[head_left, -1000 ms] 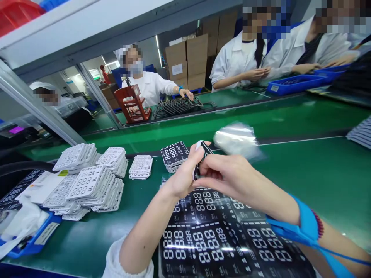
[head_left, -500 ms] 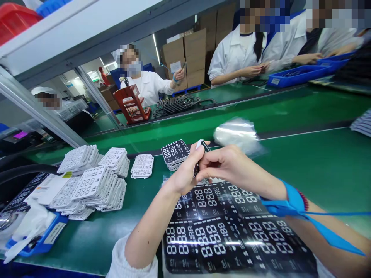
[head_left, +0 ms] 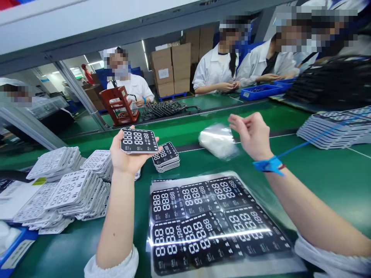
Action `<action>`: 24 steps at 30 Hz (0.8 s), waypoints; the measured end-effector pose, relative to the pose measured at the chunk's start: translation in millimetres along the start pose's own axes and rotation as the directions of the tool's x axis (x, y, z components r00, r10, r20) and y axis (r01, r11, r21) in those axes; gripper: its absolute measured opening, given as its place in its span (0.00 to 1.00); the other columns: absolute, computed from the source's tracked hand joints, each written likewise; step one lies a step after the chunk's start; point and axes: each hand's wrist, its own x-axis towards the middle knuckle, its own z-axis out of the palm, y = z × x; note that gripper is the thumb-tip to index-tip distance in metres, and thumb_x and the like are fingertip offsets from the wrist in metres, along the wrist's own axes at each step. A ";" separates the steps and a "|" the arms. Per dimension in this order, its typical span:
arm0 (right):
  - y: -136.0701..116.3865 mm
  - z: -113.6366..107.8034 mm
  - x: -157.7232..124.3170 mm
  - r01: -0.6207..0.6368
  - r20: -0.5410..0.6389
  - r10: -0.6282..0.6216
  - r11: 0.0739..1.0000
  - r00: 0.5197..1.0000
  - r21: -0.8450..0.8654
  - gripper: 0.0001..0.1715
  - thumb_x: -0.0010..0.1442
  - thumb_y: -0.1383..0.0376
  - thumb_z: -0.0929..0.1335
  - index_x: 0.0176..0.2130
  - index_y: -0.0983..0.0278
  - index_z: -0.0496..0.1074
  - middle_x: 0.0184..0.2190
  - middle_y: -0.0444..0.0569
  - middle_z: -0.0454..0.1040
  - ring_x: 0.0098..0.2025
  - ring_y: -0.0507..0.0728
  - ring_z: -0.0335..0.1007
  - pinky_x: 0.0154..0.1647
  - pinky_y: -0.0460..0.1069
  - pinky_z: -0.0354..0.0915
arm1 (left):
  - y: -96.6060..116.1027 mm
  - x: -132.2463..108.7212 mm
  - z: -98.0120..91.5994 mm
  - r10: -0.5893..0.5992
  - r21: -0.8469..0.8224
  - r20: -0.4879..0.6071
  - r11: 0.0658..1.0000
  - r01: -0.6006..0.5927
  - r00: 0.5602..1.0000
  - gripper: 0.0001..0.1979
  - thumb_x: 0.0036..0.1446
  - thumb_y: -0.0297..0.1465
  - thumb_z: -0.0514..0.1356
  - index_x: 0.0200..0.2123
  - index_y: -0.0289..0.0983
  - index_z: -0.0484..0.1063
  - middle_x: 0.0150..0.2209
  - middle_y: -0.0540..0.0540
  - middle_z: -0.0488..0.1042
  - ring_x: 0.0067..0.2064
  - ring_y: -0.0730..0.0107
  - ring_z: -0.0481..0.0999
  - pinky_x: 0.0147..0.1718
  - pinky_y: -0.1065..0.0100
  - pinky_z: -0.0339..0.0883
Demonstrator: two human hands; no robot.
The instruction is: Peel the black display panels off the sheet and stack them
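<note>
My left hand [head_left: 126,154] holds a black display panel [head_left: 139,141] with white digit segments on its upturned fingers and palm. Just right of it is a small stack of the same black panels [head_left: 166,157], not touched by the hand. My right hand [head_left: 252,135] hangs in the air above the green bench, fingers loosely apart and empty, near a clear plastic bag [head_left: 217,141]. A blue strap circles that wrist. Below both hands lies a glossy sheet of black display panels [head_left: 203,224] on clear film.
Stacks of white panels [head_left: 69,189] stand at the left, and a stack of black panels [head_left: 336,129] at the right. Beyond a glass partition [head_left: 81,100], co-workers in white coats sit at another green bench with blue trays, a red rack and cardboard boxes.
My hands have come apart. The left hand has moved left with the panel, now lying flat on it, and the right hand has let go and risen to the right.
</note>
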 end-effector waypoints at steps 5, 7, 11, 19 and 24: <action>30.5 16.9 -10.5 0.134 0.241 -0.071 0.957 0.968 -0.257 0.17 0.58 0.54 0.62 0.41 0.64 0.65 0.48 0.62 0.71 0.54 0.68 0.66 0.53 0.62 0.63 | -3.2 11.0 -13.3 -0.019 -0.066 -0.067 0.998 0.015 0.998 0.18 0.53 0.44 0.52 0.43 0.41 0.65 0.44 0.37 0.71 0.48 0.36 0.72 0.35 0.40 0.68; 38.9 22.7 -13.5 0.152 0.331 -0.045 0.940 0.943 -0.306 0.19 0.57 0.52 0.63 0.38 0.65 0.66 0.37 0.60 0.75 0.43 0.69 0.73 0.43 0.62 0.68 | -6.6 14.2 -14.2 -0.038 -0.081 -0.079 0.996 0.031 0.996 0.17 0.53 0.42 0.51 0.43 0.40 0.65 0.43 0.37 0.71 0.47 0.37 0.73 0.35 0.38 0.68; 38.0 19.7 -18.0 0.183 0.371 -0.044 0.920 0.928 -0.347 0.24 0.60 0.50 0.59 0.44 0.67 0.63 0.40 0.64 0.74 0.41 0.70 0.73 0.41 0.63 0.68 | -19.4 24.3 -14.7 -0.052 0.002 -0.148 0.999 0.053 0.988 0.13 0.53 0.31 0.50 0.43 0.38 0.65 0.37 0.42 0.72 0.42 0.51 0.76 0.38 0.41 0.69; -2.3 33.9 -36.5 0.299 0.530 -0.159 0.935 0.833 -0.190 0.21 0.62 0.53 0.59 0.47 0.64 0.62 0.48 0.58 0.72 0.45 0.64 0.73 0.44 0.59 0.71 | -75.9 46.6 -28.5 0.175 0.508 -0.318 0.861 0.011 0.932 0.36 0.42 0.19 0.62 0.56 0.36 0.55 0.44 0.41 0.71 0.47 0.60 0.73 0.50 0.58 0.65; -28.2 39.2 -56.2 0.330 0.695 -0.127 0.930 0.707 -0.165 0.23 0.63 0.55 0.59 0.52 0.65 0.61 0.50 0.59 0.71 0.46 0.65 0.72 0.46 0.60 0.70 | -82.3 43.5 -32.0 0.301 0.749 -0.243 0.662 -0.019 0.922 0.34 0.40 0.21 0.66 0.53 0.32 0.60 0.58 0.33 0.59 0.63 0.51 0.54 0.61 0.59 0.44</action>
